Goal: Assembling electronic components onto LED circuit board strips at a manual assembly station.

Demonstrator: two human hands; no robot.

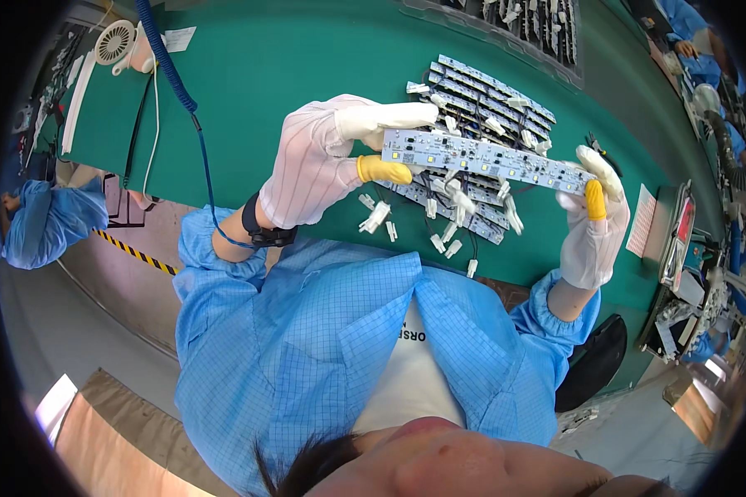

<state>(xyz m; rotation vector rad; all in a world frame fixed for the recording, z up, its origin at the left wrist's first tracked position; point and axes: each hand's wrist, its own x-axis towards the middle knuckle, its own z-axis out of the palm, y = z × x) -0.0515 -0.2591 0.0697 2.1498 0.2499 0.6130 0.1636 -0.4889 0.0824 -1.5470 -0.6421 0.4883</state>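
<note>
A long white LED circuit board (491,160) is held up level in front of me, its components and small yellowish LEDs facing me. My left hand (315,161), in a white striped glove with a yellow cot on the thumb, pinches its left end. My right hand (593,228), gloved the same way, grips the right end between thumb and fingers. Behind and below the board lie several more LED strips (493,93) in a fanned stack, partly hidden by it. White plug connectors (376,217) on dark wires spread out from the stack toward me.
The strips rest on a green work mat (257,74). A black wrist strap (267,234) on my left wrist joins a blue coiled cord (164,62). A small fan (116,43) stands far left, a clear tray (514,37) of boards at the back. Other people in blue sit left and right.
</note>
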